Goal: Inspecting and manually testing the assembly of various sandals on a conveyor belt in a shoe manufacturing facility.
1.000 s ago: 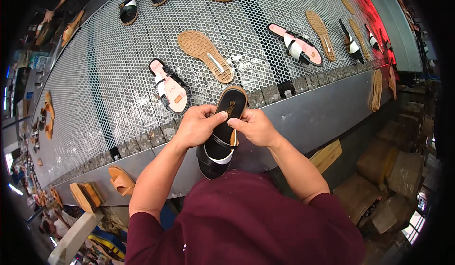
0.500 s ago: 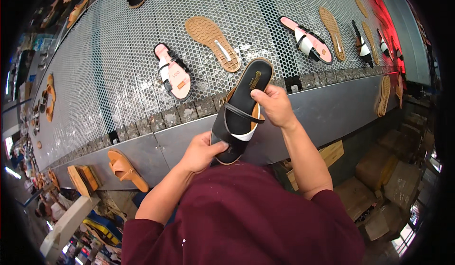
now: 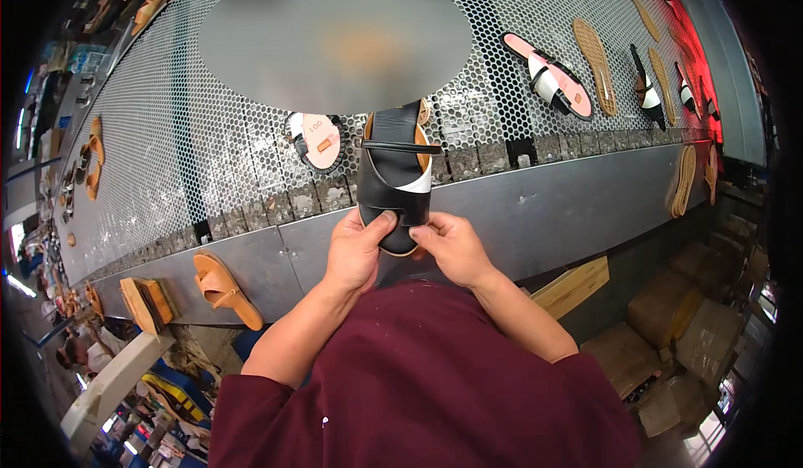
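Observation:
Both hands hold a black sandal with a white side panel, a thin cross strap and a tan sole edge. It points away from me over the front edge of the mesh conveyor. My left hand grips the near end on its left side, thumb on top by the wide strap. On the other side my right hand pinches the same end, thumb close to the left one. A grey blurred oval hides the sandal's far end. Left of it, a pink-lined sandal lies partly hidden on the mesh.
Another pink-lined sandal and a tan sole lie on the mesh to the right. On the metal ledge at the left rests a tan slide, near wooden blocks. Cardboard boxes are stacked low at the right.
My right hand has shifted from the sandal's far end to its near end, beside my left hand. The sandal has turned straighter and moved slightly left. A blurred oval now covers part of the conveyor.

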Available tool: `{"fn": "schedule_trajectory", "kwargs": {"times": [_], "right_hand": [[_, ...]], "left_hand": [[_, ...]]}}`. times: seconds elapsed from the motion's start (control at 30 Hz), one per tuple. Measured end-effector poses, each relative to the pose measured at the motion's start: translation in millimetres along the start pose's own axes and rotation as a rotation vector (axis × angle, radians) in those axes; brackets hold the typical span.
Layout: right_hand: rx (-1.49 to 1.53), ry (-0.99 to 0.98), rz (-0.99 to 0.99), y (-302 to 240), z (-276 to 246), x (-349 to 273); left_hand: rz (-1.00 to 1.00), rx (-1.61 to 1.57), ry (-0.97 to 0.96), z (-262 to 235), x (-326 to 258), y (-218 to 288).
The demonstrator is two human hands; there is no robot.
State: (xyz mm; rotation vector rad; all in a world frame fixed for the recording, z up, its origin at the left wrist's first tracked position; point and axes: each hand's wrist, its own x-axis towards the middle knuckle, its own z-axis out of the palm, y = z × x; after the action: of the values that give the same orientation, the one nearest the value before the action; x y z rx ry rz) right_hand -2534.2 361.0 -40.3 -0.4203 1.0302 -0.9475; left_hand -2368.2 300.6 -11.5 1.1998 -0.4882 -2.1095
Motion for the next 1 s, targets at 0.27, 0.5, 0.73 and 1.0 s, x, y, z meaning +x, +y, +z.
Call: {"fn": "schedule_trajectory", "kwargs": {"times": [0.27, 0.5, 0.73, 1.0], "right_hand": [[0.151, -0.009, -0.073, 2.1, -8.5, -3.7], [0.119, 0.037, -0.060, 5.7, -17.3, -10.4], [0.356, 0.044, 0.180, 6.1, -16.7, -8.1], [0.363, 0.127, -0.028, 13.4, -52.0, 5.7]], "left_hand": [[-0.035, -0.003, 0.022, 3.0, -0.1, -10.7], [-0.030, 0.010, 0.056, 0.7, 3.9, -20.4], [-0.016, -0.017, 0.123, 11.8, 17.7, -31.1], [-0.036, 0.163, 0.087, 10.5, 34.2, -48.9]]}}
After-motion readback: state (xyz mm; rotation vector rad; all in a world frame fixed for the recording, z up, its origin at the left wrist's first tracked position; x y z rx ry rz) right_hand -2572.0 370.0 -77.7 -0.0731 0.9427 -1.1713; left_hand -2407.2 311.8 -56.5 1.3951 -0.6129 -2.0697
